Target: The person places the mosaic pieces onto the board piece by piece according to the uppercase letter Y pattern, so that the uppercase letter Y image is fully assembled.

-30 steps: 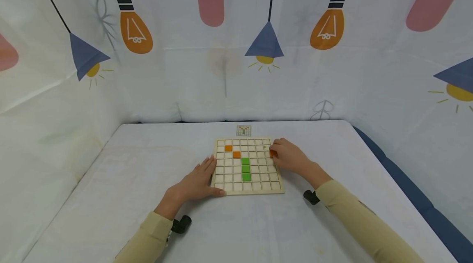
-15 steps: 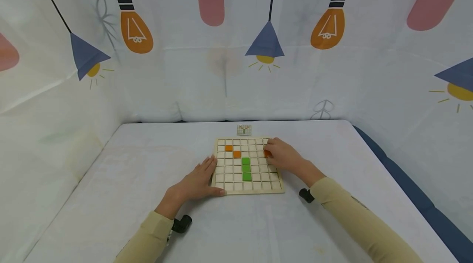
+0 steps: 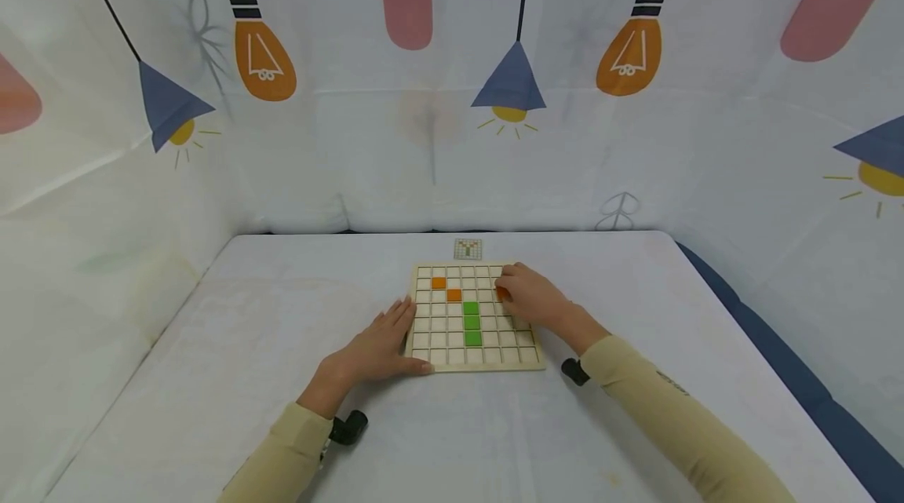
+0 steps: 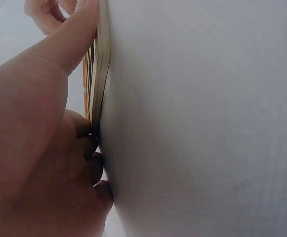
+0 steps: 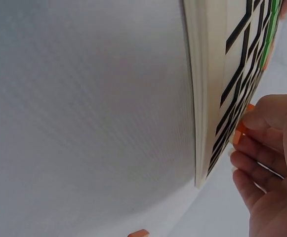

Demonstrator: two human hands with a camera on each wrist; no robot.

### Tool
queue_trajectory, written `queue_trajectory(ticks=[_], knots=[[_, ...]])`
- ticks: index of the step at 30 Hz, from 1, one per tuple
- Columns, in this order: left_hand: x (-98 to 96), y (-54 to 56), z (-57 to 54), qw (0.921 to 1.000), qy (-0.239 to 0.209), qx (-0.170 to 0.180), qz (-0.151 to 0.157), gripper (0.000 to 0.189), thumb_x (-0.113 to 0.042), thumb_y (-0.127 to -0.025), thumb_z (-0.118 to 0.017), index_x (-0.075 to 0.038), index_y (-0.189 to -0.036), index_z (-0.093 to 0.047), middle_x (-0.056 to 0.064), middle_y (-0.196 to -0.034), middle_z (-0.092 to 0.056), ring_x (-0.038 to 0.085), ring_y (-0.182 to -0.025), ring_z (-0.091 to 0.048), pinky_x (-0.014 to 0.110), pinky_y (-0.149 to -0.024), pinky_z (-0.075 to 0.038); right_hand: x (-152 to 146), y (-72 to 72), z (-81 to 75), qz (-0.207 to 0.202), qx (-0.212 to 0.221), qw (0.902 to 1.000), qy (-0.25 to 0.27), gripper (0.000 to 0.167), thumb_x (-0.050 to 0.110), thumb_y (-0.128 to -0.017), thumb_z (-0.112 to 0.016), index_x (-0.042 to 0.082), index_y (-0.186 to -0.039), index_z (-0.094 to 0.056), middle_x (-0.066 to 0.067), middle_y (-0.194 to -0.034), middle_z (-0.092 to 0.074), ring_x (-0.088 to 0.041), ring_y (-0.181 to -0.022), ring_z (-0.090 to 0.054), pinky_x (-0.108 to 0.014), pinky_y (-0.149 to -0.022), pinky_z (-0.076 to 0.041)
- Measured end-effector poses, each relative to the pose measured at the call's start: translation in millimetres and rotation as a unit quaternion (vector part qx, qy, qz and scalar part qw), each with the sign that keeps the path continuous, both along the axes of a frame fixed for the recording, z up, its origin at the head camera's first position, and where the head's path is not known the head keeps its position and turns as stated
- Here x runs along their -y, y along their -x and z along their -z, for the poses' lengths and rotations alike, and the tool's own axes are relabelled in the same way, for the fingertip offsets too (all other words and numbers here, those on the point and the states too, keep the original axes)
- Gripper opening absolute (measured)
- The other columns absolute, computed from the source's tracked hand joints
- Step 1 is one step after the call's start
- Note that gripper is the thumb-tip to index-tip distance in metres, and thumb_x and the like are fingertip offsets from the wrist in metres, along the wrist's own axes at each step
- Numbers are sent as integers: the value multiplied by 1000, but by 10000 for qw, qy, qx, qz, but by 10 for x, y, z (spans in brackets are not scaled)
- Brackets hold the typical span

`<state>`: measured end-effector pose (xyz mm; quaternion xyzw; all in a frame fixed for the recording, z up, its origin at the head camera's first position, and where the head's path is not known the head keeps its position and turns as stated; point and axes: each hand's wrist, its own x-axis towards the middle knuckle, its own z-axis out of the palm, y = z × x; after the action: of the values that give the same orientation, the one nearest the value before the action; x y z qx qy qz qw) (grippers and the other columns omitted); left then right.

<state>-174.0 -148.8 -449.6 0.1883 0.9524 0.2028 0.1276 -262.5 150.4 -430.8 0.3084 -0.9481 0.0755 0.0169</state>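
A wooden grid board [image 3: 439, 339] lies on the table. Set in its cells are two orange tiles [image 3: 439, 283], running diagonally, and a column of three green tiles [image 3: 472, 322]. My left hand [image 3: 374, 344] rests against the board's left side, fingers stretched along that edge and thumb at the front edge. Over the board's right part, my right hand [image 3: 537, 297] pinches an orange tile [image 3: 501, 293]. Up close in the right wrist view, the held tile [image 5: 241, 126] shows between thumb and fingertips, low over the grid, partly covered by the fingers.
Behind the board lies a small pattern card [image 3: 468, 249]. Another orange tile [image 5: 139, 233] lies on the table beyond the board in the right wrist view. White cloth printed with lamps and bulbs hangs around the white table [image 3: 452, 440].
My right hand has moved left with the orange tile, from the board's right edge to over its right columns. The left hand has stayed in place.
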Motion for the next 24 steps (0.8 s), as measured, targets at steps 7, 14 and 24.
queue_trajectory(ticks=[7, 14, 24], knots=[[-2, -2, 2, 10000, 19, -2, -9, 113, -63, -83, -69, -3, -159, -11, 12, -169, -7, 29, -157, -5, 51, -127, -15, 40, 28, 23, -114, -90, 9999, 34, 20, 8, -92, -64, 6, -111, -70, -3, -103, -64, -18, -97, -55, -33, -85, -52], [-14, -1, -8, 10000, -18, 24, -21, 113, -63, -83, -69, -3, -159, -11, 12, -169, -7, 29, -157, -5, 51, -127, -14, 92, 54, 19, -271, -229, 9994, -6, 15, 7, -91, -65, 7, -105, -71, -2, -97, -63, -17, -92, -54, -31, -82, -52], [-8, 6, -10, 10000, 36, 2, 6, 114, -64, -83, -69, -3, -159, -11, 12, -169, -7, 29, -157, -4, 51, -127, -14, 162, 51, -2, -253, -236, 9994, -69, 14, 10, -92, -66, 7, -105, -72, -3, -99, -64, -18, -92, -54, -31, -83, -52]])
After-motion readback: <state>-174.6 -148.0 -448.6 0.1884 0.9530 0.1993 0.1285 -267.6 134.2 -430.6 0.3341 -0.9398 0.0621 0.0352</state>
